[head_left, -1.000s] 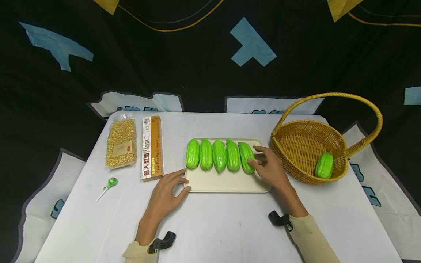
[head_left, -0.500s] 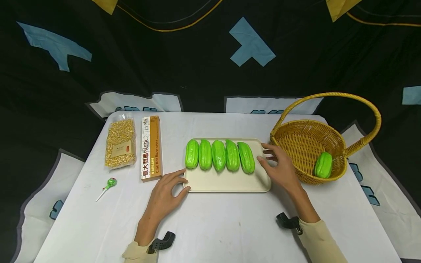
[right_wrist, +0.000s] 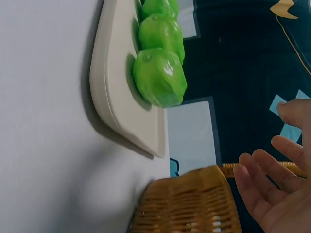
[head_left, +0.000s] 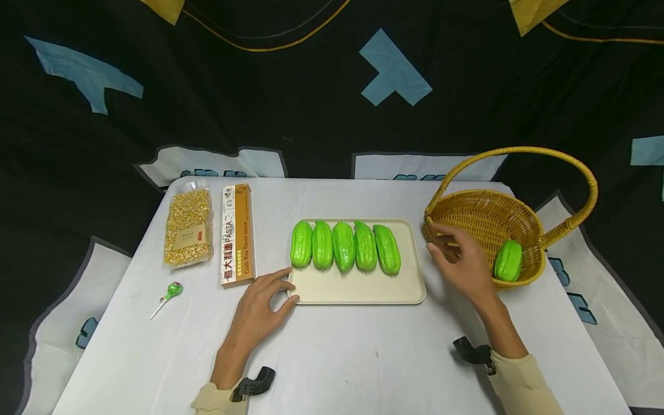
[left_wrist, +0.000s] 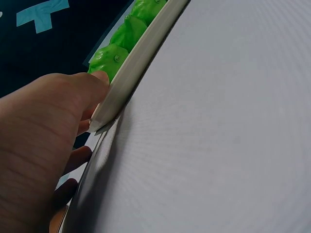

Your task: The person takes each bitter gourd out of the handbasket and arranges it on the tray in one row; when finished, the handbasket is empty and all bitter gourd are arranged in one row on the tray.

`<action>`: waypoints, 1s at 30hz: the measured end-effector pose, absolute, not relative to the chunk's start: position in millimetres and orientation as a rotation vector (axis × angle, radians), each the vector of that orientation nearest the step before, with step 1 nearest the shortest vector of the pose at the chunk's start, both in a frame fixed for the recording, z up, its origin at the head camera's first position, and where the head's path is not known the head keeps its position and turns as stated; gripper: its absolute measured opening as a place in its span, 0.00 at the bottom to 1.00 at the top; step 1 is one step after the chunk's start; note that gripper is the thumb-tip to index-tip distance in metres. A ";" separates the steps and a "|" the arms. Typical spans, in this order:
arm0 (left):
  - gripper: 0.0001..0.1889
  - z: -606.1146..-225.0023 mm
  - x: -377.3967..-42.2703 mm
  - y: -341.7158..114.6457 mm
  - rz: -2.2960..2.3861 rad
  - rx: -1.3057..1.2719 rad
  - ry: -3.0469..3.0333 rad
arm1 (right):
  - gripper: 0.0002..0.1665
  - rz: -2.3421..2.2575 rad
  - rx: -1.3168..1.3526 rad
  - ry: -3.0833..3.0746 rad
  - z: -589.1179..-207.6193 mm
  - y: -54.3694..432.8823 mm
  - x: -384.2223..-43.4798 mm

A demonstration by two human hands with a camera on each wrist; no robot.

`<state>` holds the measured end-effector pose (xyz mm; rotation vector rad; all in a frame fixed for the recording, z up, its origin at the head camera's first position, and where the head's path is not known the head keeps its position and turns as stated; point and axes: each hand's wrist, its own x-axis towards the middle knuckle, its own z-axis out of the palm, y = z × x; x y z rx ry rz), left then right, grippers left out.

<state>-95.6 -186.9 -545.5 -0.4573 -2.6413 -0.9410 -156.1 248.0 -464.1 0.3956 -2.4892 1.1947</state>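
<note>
On the cream tray point(head_left: 358, 291), several ribbed green vegetables point(head_left: 344, 246) that look like bitter melons lie side by side in a row. The left hand point(head_left: 261, 302) holds the tray's near left corner, its thumb at the rim and other fingers along the outer side. Over the left part of the wicker basket point(head_left: 472, 210), the right hand point(head_left: 464, 262) hovers with loosely bent fingers and holds nothing. Inside the basket, at its right, rests another green vegetable point(head_left: 508, 260). The right wrist view has the relaxed right hand point(right_wrist: 282, 189) beside the basket point(right_wrist: 187, 204).
Left of the tray lie a pasta box point(head_left: 237, 236) and a clear bag of corn kernels point(head_left: 188, 227). Nearer the front is a lollipop point(head_left: 170, 294). The basket's tall handle point(head_left: 519, 151) arches above it. A dark curtain point(head_left: 311, 104) hangs behind the white table point(head_left: 353, 357).
The right hand has moved right, from the rightmost green vegetable past the tray's edge to the basket. The left hand stays at the tray corner, and the vegetables have not moved.
</note>
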 end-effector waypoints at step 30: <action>0.13 -545.8 -95.7 -188.2 -0.952 -0.457 -2.633 | 0.29 1.030 0.105 -2.669 -455.5 307.0 -141.7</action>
